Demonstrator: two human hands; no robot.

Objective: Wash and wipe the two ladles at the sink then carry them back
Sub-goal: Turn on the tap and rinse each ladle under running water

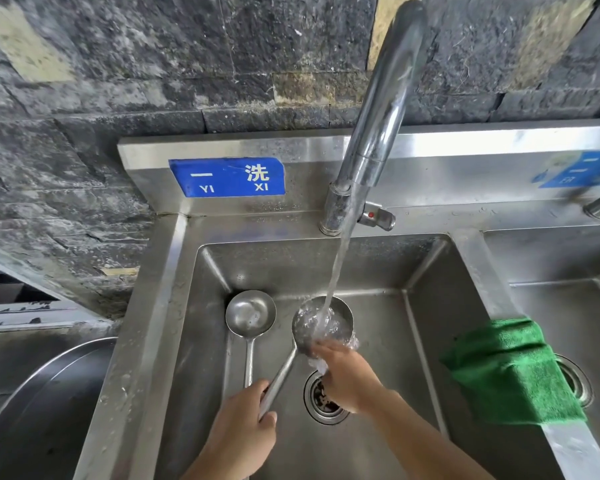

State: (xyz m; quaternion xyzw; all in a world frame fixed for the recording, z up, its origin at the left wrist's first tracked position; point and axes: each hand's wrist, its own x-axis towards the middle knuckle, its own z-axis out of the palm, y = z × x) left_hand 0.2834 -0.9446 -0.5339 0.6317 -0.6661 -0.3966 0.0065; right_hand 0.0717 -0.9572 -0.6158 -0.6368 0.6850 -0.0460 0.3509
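- Held ladle (321, 320): bowl faces up under the water stream (336, 271), above the floor of the sink (146, 341) and ahead of both hands. Its handle runs back and to the left into the left hand.
- Left hand (243, 420): grip closed round the lower end of the handle, thumb on top, holding the ladle tilted.
- Right hand (347, 375): fingers reach the near rim of the bowl, in the splash. I cannot tell this grip; the water hides whether the fingers curl round the rim or press flat.
- Second ladle (250, 315): lies in the sink, bowl up, just left of the held bowl and apart from it. Its handle runs back towards the left grip; contact unclear.
- Step, as judged: washing the first ladle. Wiping and carrying back are not yet begun.
- Next move, as judged: turn the bowl in the stream to rinse its outside, then swap to the second ladle. A wet handle calls for a firm left grip.
- Drain (324, 398): just below the right hand.
- Green cloth (510, 372): draped over the basin divider, right of the right hand and apart from it; likely for wiping.
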